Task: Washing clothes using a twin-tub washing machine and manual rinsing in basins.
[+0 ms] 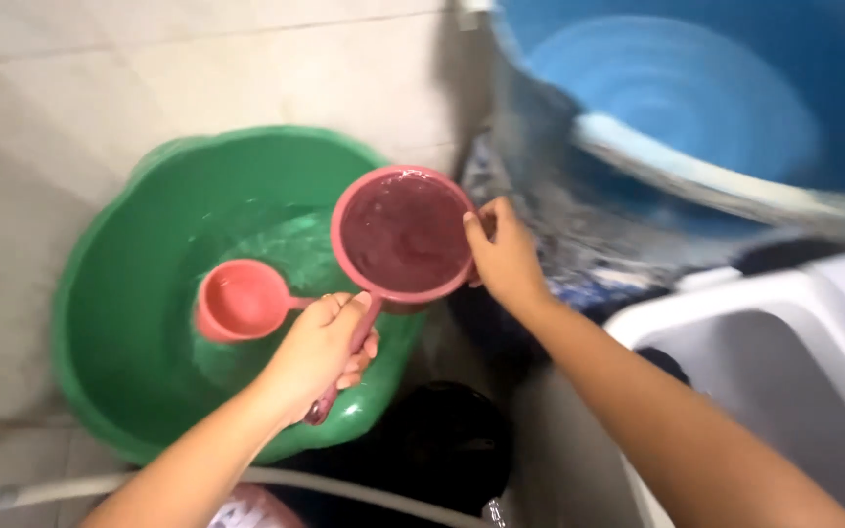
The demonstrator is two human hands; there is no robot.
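Pink dipper [404,233], full of water, sat over the green basin's [119,293] 3 o'clock rim. Left hand [320,350] clenched its handle; right hand [504,256] gripped the rim. Smaller pink scoop [240,300] floated at 9 o'clock. Any tilt would likely slop water onto the floor.

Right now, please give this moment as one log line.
left hand: grips handle of full pink plastic dipper | right hand: steadies rim | below: green plastic basin, smaller pink scoop
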